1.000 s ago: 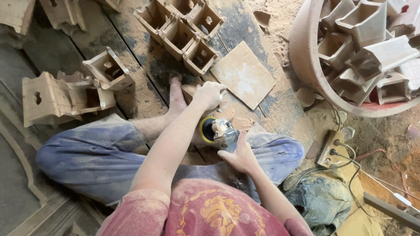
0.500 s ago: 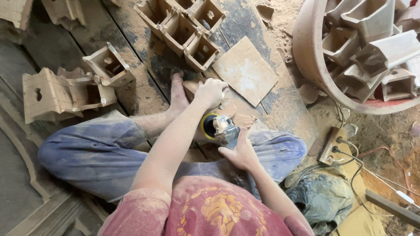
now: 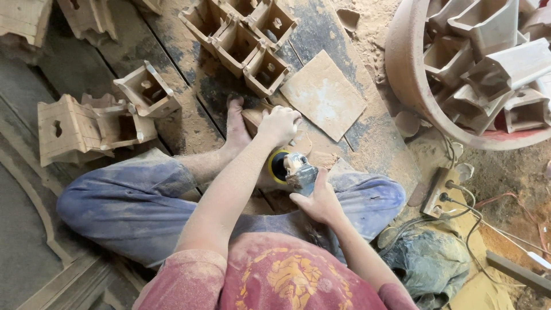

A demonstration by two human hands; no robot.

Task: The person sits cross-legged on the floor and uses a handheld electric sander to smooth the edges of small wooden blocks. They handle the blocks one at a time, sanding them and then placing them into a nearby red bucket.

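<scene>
Raw, matt wooden blocks (image 3: 241, 40) and a flat board (image 3: 323, 95) lie on a rough, sawdust-coated plank floor (image 3: 189, 123); the grinder (image 3: 293, 169) shows dull metal, the trousers (image 3: 132, 201) dusty blue cloth.

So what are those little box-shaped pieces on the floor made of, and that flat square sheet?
The box pieces look like pale, unfinished wood: matte, raw surfaces, with sawdust all round. The square sheet looks like worn sandpaper or thin board, tan and dusty; I can't tell which. The tool in the right hand seems metal, with a yellow rim.
</scene>
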